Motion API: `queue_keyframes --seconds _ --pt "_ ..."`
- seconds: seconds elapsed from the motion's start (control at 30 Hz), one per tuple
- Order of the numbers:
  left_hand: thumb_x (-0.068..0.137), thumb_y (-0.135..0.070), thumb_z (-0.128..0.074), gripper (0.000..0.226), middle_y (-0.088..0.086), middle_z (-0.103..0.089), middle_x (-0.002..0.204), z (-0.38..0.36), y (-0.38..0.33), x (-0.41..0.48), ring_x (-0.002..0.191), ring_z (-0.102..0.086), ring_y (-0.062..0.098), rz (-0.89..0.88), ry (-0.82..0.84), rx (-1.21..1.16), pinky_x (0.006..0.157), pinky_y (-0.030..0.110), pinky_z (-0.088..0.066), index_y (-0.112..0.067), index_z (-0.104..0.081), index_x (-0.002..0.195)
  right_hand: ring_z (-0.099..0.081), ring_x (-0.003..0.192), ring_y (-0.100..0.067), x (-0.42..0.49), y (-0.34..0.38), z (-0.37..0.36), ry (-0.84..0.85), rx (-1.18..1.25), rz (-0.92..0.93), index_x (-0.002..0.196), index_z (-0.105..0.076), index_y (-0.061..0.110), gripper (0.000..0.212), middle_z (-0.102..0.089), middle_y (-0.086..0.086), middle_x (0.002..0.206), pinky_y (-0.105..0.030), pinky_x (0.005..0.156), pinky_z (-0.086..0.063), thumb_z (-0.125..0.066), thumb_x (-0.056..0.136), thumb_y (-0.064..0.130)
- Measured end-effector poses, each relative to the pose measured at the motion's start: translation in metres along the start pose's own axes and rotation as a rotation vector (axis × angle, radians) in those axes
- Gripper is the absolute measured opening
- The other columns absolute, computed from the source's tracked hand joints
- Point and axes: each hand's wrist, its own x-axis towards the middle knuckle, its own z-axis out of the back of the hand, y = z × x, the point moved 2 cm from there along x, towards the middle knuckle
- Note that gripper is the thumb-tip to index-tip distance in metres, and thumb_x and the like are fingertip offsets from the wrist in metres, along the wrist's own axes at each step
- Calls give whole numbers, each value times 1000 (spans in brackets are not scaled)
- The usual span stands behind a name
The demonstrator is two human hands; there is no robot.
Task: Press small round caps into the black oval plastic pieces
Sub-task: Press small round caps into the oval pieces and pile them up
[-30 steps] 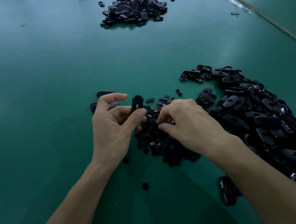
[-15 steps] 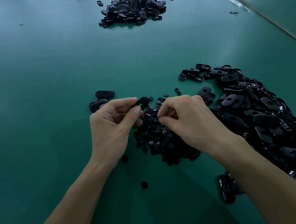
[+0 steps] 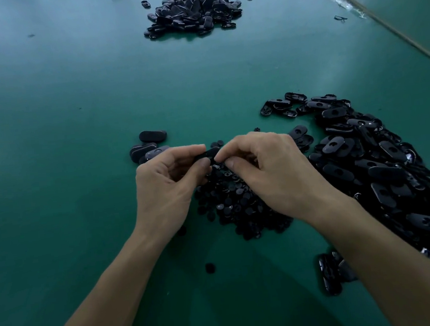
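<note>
My left hand (image 3: 169,185) pinches a black oval piece (image 3: 207,154) between thumb and fingers, above a heap of small round caps (image 3: 239,205). My right hand (image 3: 267,171) meets it from the right, its thumb and forefinger tips pressed against the piece's right end. Whether a cap sits between those fingertips is hidden. A big pile of black oval pieces (image 3: 371,163) spreads to the right of my hands.
A few oval pieces (image 3: 151,142) lie just left of my left hand. Another pile of oval pieces (image 3: 194,9) sits far back on the green table (image 3: 60,125). One loose cap (image 3: 210,268) lies near me. The table's edge (image 3: 393,30) runs along the right.
My left hand tipped the oval piece from upright to flat and lowered it. My right hand rose off the cap heap and came against the piece's right end.
</note>
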Motion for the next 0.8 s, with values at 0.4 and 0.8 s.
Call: queue_keyframes --seconds 0.4,0.8 --pt "81 2 -76 25 -5 -77 82 -1 0 -1 73 -73 8 -20 37 9 70 18 -56 -22 -75 88 -64 77 -1 -1 2 -6 -66 84 -23 95 -75 23 17 -68 14 81 -9 72 -47 -68 90 8" --pt "81 4 -75 22 -5 -78 85 -3 -5 -3 78 -73 9 0 54 23 75 20 -57 -16 -73 90 -64 74 5 -1 5 -11 -101 141 -45 91 -70 23 16 -66 16 74 -5 67 -46 -71 88 8"
